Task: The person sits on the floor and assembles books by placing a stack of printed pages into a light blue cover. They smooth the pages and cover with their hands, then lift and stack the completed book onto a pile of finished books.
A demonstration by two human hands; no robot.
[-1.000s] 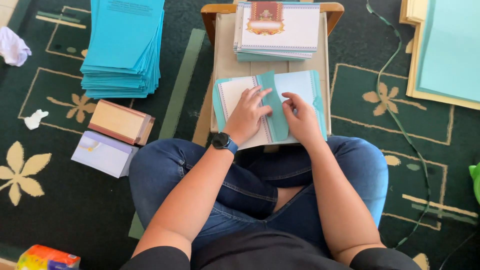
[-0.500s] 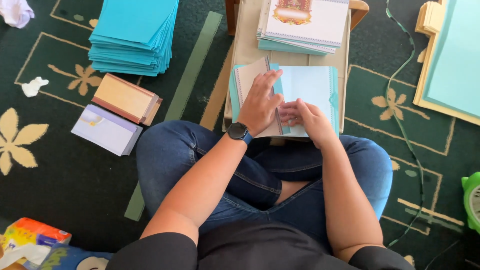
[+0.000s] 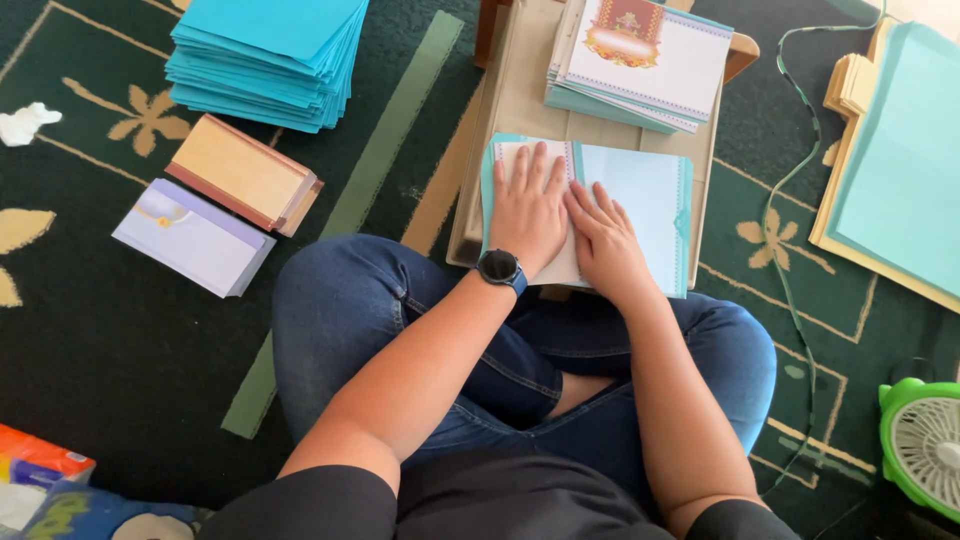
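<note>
I sit cross-legged on a dark green carpet with a low tan board (image 3: 520, 95) in front of my knees. On the board lies an open teal card (image 3: 640, 200) with white inner pages. My left hand (image 3: 528, 210), a black watch on its wrist, presses flat on the card's left page. Beside it my right hand (image 3: 603, 240) lies flat near the card's middle fold. Neither hand grips anything. At the far end of the board sits a stack of white printed cards (image 3: 645, 60) with a red and gold emblem on top.
A tall pile of teal sheets (image 3: 265, 55) lies at upper left, with a tan box (image 3: 245, 175) and a lilac box (image 3: 192, 238) below it. More teal sheets on a tan board (image 3: 900, 150) lie at right. A green fan (image 3: 922, 445) stands at lower right.
The left page, which my left hand held lifted, now lies flat under it. My right hand has slid up toward the card's middle. The camera view has shifted closer.
</note>
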